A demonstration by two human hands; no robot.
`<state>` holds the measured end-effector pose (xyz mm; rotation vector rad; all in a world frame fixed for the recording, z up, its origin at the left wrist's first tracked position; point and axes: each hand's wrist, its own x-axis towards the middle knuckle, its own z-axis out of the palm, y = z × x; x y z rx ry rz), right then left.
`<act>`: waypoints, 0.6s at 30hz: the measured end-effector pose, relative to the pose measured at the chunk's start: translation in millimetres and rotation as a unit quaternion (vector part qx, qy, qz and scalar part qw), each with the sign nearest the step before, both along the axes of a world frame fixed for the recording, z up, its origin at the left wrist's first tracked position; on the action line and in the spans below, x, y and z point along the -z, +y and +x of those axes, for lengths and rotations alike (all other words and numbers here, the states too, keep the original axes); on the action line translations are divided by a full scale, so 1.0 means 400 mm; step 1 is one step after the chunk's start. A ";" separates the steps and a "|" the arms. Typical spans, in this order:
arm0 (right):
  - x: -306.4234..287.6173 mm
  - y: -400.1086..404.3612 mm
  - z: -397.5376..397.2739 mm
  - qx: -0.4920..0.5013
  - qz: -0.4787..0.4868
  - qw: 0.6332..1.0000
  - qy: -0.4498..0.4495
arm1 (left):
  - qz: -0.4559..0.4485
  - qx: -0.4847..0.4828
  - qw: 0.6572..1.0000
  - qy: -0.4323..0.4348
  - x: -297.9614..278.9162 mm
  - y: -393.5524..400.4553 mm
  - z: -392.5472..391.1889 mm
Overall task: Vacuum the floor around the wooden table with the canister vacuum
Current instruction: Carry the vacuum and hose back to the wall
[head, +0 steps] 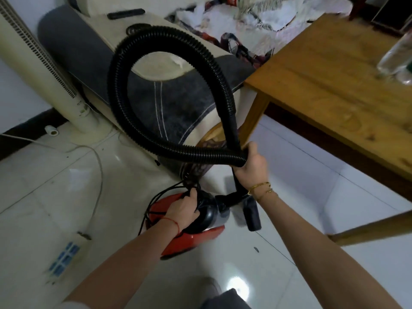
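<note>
A red and black canister vacuum [196, 238] sits low over the white tiled floor [312, 230] at centre. My left hand [184, 209] grips its black top handle, with black cord looped by the fingers. A ribbed black hose [124, 63] arcs up in a big loop in front of the sofa. My right hand [252, 166] is shut on the hose where the loop crosses itself. A black nozzle [253, 214] hangs below that wrist. The wooden table [334, 85] fills the right side, one leg just beyond my right hand.
A grey and cream sofa [89, 52] lies behind the hose, strewn with cloths. A cream tower fan [40, 63] stands at left with a white cable [98, 166] across the tiles. A power strip [66, 257] lies near my left forearm. A clear bottle [396, 56] stands on the table.
</note>
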<state>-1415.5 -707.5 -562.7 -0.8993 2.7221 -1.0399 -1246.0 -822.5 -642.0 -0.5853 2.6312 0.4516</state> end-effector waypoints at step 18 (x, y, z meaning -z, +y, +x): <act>-0.989 0.020 0.228 -0.098 0.007 0.995 -0.013 | -0.004 -0.087 0.994 -0.071 -1.034 0.054 0.271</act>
